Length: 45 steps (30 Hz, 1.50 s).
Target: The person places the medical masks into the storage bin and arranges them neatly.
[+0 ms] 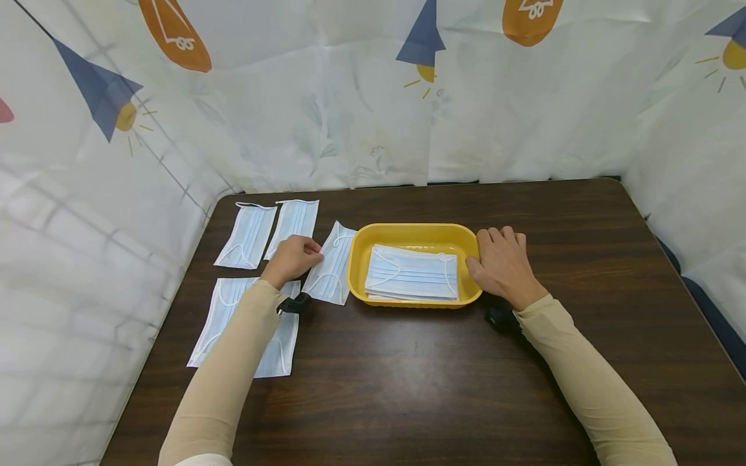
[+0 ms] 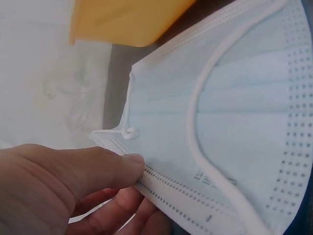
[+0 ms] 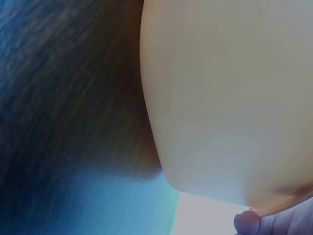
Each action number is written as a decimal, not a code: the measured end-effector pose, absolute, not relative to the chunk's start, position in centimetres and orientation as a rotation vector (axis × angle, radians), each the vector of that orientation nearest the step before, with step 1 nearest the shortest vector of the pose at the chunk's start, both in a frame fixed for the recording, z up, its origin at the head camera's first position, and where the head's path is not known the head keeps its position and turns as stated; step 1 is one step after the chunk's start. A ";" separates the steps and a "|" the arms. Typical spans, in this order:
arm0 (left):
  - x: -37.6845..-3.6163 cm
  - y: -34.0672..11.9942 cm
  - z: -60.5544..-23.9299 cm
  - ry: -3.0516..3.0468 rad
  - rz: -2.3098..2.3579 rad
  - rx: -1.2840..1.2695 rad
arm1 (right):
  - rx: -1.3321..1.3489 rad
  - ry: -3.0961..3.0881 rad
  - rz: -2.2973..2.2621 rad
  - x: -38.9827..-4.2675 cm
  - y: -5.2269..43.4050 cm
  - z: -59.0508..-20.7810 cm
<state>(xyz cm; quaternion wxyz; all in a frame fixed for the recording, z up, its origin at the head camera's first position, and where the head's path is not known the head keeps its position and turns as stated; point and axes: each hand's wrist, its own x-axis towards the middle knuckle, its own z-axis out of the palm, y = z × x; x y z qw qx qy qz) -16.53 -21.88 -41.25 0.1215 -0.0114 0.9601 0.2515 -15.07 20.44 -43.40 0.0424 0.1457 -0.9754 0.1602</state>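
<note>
My left hand pinches the edge of a pale blue face mask between thumb and fingers. In the left wrist view the thumb lies over the dotted border of that mask, and a white ear loop curves across it. The mask is tilted beside a yellow tray, close to its left wall. Inside the tray lies a stack of masks. My right hand grips the tray's right rim; the right wrist view shows the tray's outer wall and a few fingertips.
Two masks lie at the table's back left, a left one and a right one. Nearer, more masks lie partly under my left forearm. The dark wooden table meets a white printed curtain behind.
</note>
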 end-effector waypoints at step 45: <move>-15.0 -23.0 -35.0 2.808 0.951 0.056 | 0.457 -2.983 0.493 -14.9 20.6 -43.4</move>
